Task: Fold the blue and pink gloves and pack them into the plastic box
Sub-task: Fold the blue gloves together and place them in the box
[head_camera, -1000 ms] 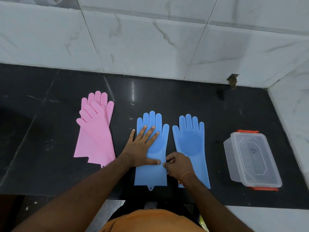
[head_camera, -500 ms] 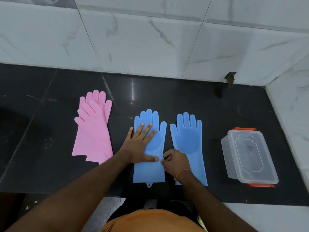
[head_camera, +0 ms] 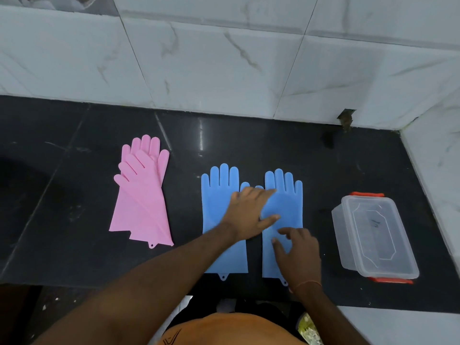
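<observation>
1. The left hand (head_camera: 251, 210) has moved off the left blue glove (head_camera: 219, 215) and now reaches across to the right blue glove (head_camera: 286, 212), fingers straight and spread, lying flat on its palm area; half a second ago it pressed the left glove.
2. The right hand (head_camera: 298, 255) has shifted right too. Earlier it pinched at the left glove's edge; now its fingers are loosely bent over the right glove's cuff, touching or just above it, with no grip on anything.
3. Both blue gloves lie flat and unfolded on the black desk (head_camera: 62, 220), side by side, fingers toward the wall, in the same places as before.
4. The pink gloves (head_camera: 142, 195) stay stacked one on the other, well apart to the left.
5. The clear plastic box (head_camera: 375, 235) with orange clips sits lidded to the right of the blue gloves, apart from them.
</observation>
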`<action>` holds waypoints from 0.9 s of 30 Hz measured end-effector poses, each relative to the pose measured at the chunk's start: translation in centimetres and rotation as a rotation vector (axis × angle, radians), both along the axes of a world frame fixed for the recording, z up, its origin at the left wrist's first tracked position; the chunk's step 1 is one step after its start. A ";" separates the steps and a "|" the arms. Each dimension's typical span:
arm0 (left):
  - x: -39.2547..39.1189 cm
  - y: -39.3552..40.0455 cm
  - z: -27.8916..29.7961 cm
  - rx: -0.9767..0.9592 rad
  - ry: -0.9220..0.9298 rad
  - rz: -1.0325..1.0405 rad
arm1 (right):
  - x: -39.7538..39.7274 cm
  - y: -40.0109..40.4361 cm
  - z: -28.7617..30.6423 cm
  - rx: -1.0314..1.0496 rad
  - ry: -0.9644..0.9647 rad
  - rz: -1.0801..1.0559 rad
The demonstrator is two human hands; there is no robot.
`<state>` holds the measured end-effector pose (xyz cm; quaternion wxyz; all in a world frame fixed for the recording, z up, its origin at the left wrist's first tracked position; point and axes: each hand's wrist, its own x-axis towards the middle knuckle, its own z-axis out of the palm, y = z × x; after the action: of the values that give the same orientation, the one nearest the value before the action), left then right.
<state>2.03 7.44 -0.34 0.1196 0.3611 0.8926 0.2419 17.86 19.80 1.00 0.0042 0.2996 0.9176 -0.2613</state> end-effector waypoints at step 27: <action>-5.3 5.1 3.5 0.463 -0.720 0.501 | -0.2 -4.8 1.6 -0.171 0.171 0.101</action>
<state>-3.23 12.51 3.13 0.2750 0.0461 0.7769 0.5645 17.64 15.01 2.61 -0.0353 0.2283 0.9029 -0.3626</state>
